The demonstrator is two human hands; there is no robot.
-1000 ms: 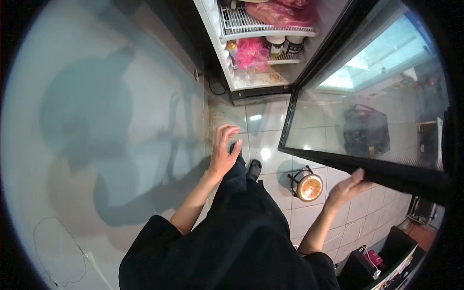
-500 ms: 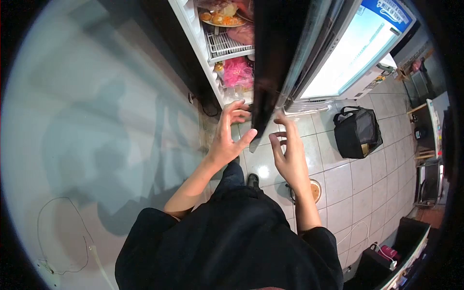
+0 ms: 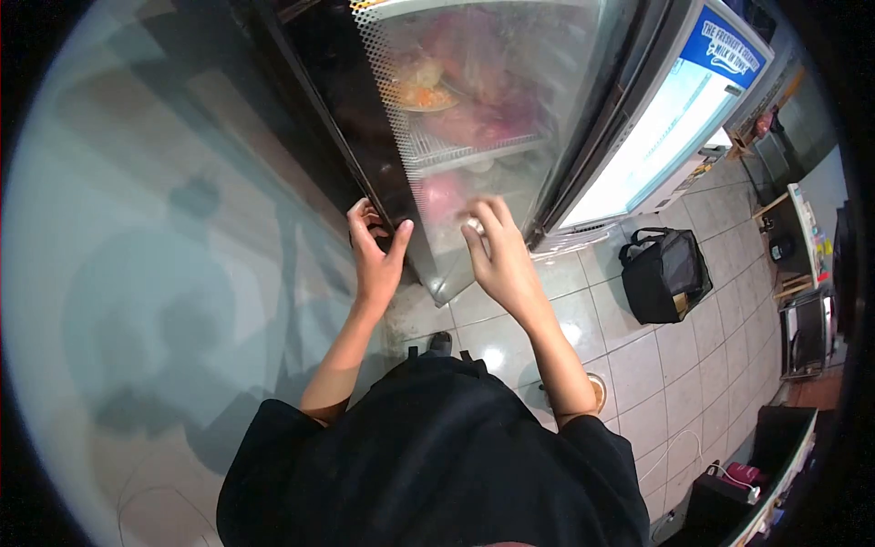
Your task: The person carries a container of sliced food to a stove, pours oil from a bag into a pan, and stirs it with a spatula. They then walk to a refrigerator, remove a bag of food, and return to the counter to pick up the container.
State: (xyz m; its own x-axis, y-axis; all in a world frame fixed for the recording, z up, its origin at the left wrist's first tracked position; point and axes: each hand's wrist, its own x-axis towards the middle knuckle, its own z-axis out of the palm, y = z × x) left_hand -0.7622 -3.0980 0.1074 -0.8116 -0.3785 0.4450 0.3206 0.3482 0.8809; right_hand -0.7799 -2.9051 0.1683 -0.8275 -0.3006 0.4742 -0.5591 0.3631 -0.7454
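The glass fridge door [image 3: 474, 182] stands in front of me, with its dark left edge near the fridge frame. My left hand [image 3: 375, 260] is at the lower part of this edge, fingers bent around it and thumb on the front side. Close to the glass is my right hand [image 3: 499, 264], its fingers curled toward the thumb. A small pale spot shows at those fingertips; I cannot make out what it is. Behind the glass, blurred, are a plate of food [image 3: 424, 96] and a pink bag [image 3: 442, 196] on the shelves.
A second, lit glass-door cooler [image 3: 638, 137] stands to the right. On the tiled floor [image 3: 629, 360] sits a black bag [image 3: 667, 273]. A round bowl [image 3: 597, 390] lies near my right arm. The wall [image 3: 164, 273] is at my left, and a small table [image 3: 802, 232] stands far right.
The fridge door has swung left from edge-on, and its glass now covers the shelves. Both hands moved left with it; my left hand is now at the door's edge.
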